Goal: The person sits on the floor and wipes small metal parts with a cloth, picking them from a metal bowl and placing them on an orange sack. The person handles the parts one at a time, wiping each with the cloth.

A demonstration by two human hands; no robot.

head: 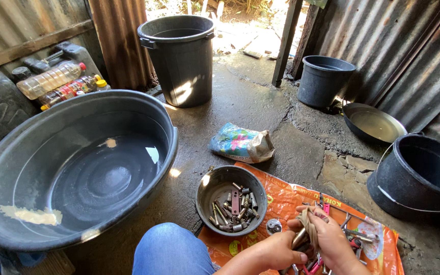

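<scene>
Wet concrete floor (pixel 250 107) inside a corrugated-metal shed, sunlit doorway at top centre. Bottom right: orange plastic sheet (pixel 281 203) spread on floor w/ loose metal tools. Both hands work over it. Left hand (pixel 278 249) curled around a small metal cylinder part (pixel 299 238); right hand (pixel 332 242) fingers pinched on a beige rag (pixel 309 224) pressed against that part. Part sits btwn the 2 hands, just above the sheet, near frame bottom. Just left of hands: small grey bowl (pixel 210 191) w/ bolts, sockets, small metal bits, its rim overlapping the sheet edge. Knee in blue jeans (pixel 171 252) below the bowl. Large black basin (pixel 6 153) w/ water fills the left side, close to knee, so little room that way. Right: black bucket (pixel 418 178) just beside sheet's far corner, metal pan (pixel 375 125) and grey pot (pixel 324 79) behind it along the wall. Crumpled printed bag (pixel 240 142) lies on floor beyond the bowl. Tall black bin (pixel 182 58) near doorway. 2 plastic bottles (pixel 52 79) and dark jerrycans top left. Open floor mainly centre, btwn basin and bag toward doorway.
</scene>
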